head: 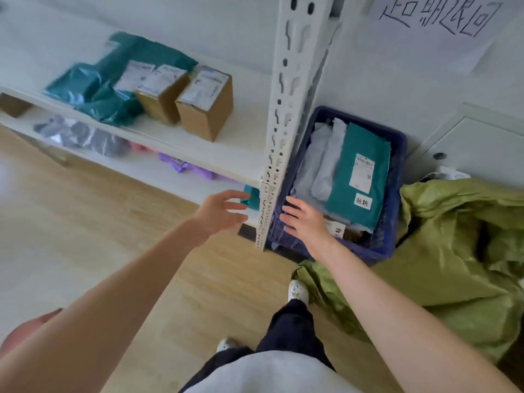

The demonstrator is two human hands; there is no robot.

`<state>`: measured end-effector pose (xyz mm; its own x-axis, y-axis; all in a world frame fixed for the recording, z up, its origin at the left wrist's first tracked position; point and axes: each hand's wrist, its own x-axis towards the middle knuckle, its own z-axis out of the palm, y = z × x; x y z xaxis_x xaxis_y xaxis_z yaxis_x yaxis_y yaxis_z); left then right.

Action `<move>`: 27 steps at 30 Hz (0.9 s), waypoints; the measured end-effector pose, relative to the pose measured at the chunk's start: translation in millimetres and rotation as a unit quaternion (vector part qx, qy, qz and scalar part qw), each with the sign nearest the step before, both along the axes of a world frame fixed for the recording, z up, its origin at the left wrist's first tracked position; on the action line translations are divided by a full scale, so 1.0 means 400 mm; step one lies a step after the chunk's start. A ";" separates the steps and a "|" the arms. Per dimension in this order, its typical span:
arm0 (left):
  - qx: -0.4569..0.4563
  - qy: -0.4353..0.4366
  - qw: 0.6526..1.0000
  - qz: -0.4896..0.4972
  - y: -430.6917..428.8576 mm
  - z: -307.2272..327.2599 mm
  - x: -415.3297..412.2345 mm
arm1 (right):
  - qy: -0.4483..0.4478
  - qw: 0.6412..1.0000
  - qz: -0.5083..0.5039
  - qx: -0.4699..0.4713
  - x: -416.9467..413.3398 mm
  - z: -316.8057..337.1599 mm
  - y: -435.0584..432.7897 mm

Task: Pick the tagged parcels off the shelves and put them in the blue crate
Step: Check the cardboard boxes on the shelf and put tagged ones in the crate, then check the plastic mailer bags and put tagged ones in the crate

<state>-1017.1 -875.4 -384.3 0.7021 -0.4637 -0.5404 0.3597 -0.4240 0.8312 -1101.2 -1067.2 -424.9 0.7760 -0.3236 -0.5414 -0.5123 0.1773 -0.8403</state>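
Note:
The blue crate [394, 194] stands on the floor right of the white shelf post [286, 109]. On top inside it lies a teal mailer bag [360, 171] with a shipping label and a small handwritten tag, beside whitish bags [320, 165]. My right hand [304, 219] hovers open over the crate's near left corner, holding nothing. My left hand [219, 211] is open with spread fingers, left of the post, close to a teal parcel [251, 197] on a low shelf. Two cardboard boxes [207, 103] and teal bags [113, 80] sit on the upper shelf.
Grey [82, 134] and purple bags [184, 165] lie on the lower shelf. A large green woven sack [459, 251] is crumpled on the wooden floor to the right of the crate. A handwritten paper sign [442, 21] hangs on the wall. My feet stand near the sack.

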 end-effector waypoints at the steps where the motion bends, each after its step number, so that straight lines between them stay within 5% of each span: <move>1: -0.006 -0.008 1.000 0.007 0.045 0.014 0.000 | -0.012 1.000 0.005 0.000 0.012 0.011 0.040; 16: -0.044 -0.051 0.978 0.196 0.590 0.070 0.121 | -0.078 0.982 0.173 -0.024 0.282 0.088 0.536; 27: 0.002 -0.010 0.963 0.269 0.930 0.042 0.455 | -0.071 0.974 0.194 0.089 0.687 0.001 0.910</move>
<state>-835.0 -503.5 -367.6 0.8510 -0.0274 -0.5245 0.5114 -0.1842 0.8394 -826.5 -703.1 -424.4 0.8927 0.0989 -0.4396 -0.4499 0.1424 -0.8816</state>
